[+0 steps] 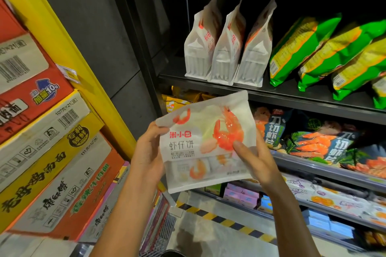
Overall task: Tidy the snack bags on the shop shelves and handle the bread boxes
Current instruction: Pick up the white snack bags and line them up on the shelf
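Your left hand and right hand each pinch a side of the white shrimp-cracker bag, held up before the shelves. Three matching bags stand on the upper shelf, seemingly touching, beside green bags.

On the top shelf, bare board lies open left of the three white bags and along the front edge. Green bags crowd the right. Stacked cartons wall off the left.
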### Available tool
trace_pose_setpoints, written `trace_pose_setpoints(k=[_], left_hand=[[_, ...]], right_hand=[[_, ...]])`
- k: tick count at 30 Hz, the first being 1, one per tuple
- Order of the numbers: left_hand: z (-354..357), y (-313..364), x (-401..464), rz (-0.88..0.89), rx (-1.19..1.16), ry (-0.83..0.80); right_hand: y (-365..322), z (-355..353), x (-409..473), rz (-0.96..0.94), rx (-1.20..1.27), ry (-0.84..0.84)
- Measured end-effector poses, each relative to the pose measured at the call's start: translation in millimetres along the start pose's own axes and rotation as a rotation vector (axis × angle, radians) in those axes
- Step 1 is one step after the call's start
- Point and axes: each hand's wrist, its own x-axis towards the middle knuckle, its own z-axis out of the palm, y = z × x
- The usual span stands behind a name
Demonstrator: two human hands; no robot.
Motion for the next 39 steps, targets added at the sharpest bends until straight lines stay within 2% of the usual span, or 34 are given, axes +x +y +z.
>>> trace_pose_setpoints(k=[5, 9, 12, 13, 15, 16, 17, 18, 21, 23, 30, 39], left_hand=[[4.8, 13.3, -1.2, 0.012, 0.112, -0.066], [4.8, 30.3, -5.8, 0.148, 0.182, -0.262], [16.5, 34.7, -7.8, 0.293, 0.362, -0.385], [26.5, 34.9, -7.7, 0.289, 0.445, -0.426], [20.1, 24.2, -17.5, 0.399, 0.606, -0.479], [22.6, 25.0, -18.6, 0.494, 0.727, -0.480], [24.3, 24.2, -13.3, 0.516, 0.756, -0.427], [27.3, 19.7, -10.2, 0.470, 0.740, -0.333], [13.9, 11.4, -26.7, 0.429, 0.779, -0.480], [10.5, 14.0, -27.1, 0.436, 0.795, -0.506], [7.9, 19.2, -23.5, 0.472, 0.859, -0.544], [6.6, 18.9, -25.8, 0.395, 0.884, -0.550]], right_hand=[[-1.3, 2.3, 11.2, 0.048, -0.010, 0.153], [-6.5, 4.8, 19.9, 0.078, 0.171, 0.218], [-5.8, 18.8, 29.5, 0.129, 0.226, 0.199], [-3.5, 25.1, 32.5, 0.130, 0.178, 0.180], [4.8, 38.0, 37.2, 0.141, 0.086, 0.162], [9.6, 43.7, 38.5, 0.148, 0.058, 0.157], [15.0, 47.7, 39.0, 0.156, 0.034, 0.160], [20.2, 50.7, 39.4, 0.171, 0.017, 0.167], [30.1, 54.1, 41.0, 0.210, 0.009, 0.190], [31.4, 55.7, 42.9, 0.224, 0.007, 0.199], [27.2, 66.5, 44.7, 0.219, 0.061, 0.254], [31.9, 69.9, 41.8, 0.289, 0.130, 0.356]])
